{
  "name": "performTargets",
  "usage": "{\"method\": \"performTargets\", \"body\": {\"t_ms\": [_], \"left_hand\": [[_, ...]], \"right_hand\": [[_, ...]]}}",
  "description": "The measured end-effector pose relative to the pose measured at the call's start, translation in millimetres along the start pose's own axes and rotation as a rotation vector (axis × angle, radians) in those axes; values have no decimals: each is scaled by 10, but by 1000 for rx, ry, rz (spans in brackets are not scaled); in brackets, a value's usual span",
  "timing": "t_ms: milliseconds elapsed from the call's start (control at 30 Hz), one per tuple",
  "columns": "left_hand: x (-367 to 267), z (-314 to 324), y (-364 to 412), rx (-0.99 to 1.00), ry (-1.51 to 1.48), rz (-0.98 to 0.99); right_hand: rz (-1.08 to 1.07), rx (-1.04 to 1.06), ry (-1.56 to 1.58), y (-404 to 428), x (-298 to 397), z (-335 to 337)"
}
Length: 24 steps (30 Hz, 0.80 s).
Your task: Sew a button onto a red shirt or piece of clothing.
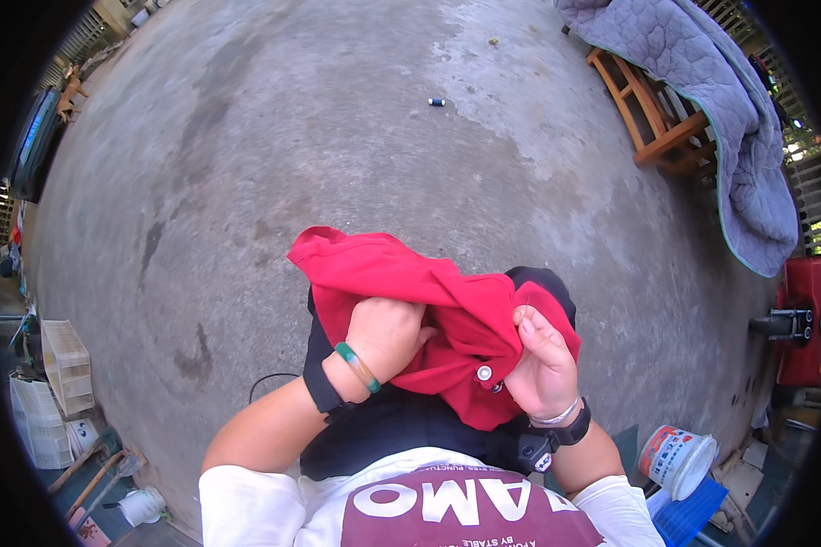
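Note:
A red cloth garment [410, 267] lies bunched across my lap, over dark trousers [410, 417]. My left hand [386, 335], with a green and amber bangle at the wrist, grips the garment; its fingertips are hidden under a fold. Thumb and forefinger of my right hand [540, 355] pinch together at the cloth's right part. A thin, needle-like object [528, 299] sticks up from these fingertips, too fine to make out fully. Just left of the right palm, a round pale button with a decorated rim [484, 372] sits on the cloth, with a second, partly hidden fastener below it.
A small spool of dark blue thread [436, 102] lies on the concrete floor [315, 150] ahead. At the upper right, a grey quilted cover [746, 137] drapes over a wooden frame [657, 116]. White crates [67, 366] stand left, and a white bucket [684, 465] right.

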<state>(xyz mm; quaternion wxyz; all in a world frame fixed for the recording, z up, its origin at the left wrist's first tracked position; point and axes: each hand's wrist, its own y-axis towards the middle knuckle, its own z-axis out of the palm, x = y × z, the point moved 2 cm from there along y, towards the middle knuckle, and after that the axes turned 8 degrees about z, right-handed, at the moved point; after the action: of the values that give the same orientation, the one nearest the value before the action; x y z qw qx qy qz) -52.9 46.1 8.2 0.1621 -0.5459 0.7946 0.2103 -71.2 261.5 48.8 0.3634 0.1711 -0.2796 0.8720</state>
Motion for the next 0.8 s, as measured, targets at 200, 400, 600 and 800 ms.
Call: {"method": "performTargets", "body": {"t_ms": [200, 400, 600, 800], "left_hand": [[94, 199, 17, 35, 264, -80], [72, -388, -89, -116, 32, -136], [213, -1031, -456, -206, -83, -271], [401, -1244, -663, -148, 510, -433]], "right_hand": [[-4, 1, 15, 1, 0, -26], [-31, -32, 13, 7, 46, -48], [-40, -64, 23, 36, 36, -9], [-45, -38, -9, 104, -93, -13]]}}
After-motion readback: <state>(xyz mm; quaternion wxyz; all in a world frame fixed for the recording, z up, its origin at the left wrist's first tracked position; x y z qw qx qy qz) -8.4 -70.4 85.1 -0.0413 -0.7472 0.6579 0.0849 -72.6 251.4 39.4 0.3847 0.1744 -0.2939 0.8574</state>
